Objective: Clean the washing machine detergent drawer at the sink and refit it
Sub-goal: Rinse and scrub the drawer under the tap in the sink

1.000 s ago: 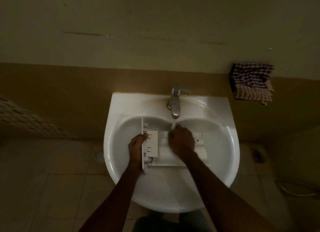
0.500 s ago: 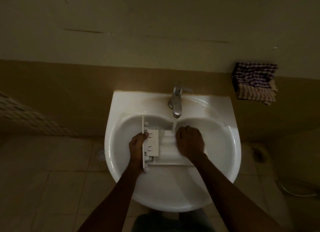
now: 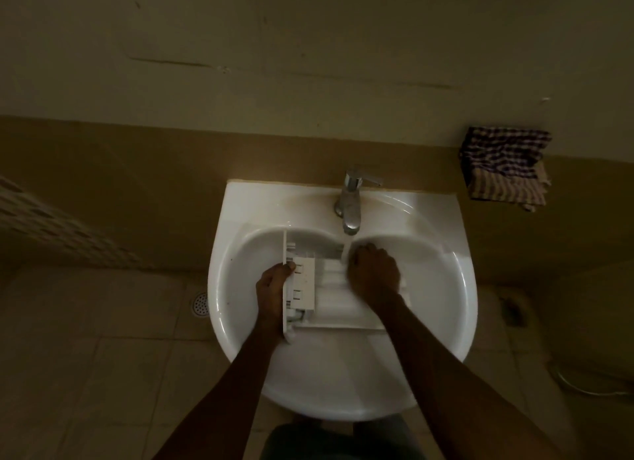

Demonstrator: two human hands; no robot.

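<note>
Right hand (image 3: pixel 374 274) back toward tap (image 3: pixel 350 205), fingers (image 3: pixel 356 258) curled on drawer (image 3: pixel 329 288).

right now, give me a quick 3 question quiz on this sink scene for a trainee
1. True or false: water is running from the tap onto the drawer.
2. Which hand grips the drawer's front panel? A) left hand B) right hand C) neither
3. Fill in: the checked cloth hangs on the wall to the ____ of the sink.

Key: 1 true; 2 A; 3 right
</note>
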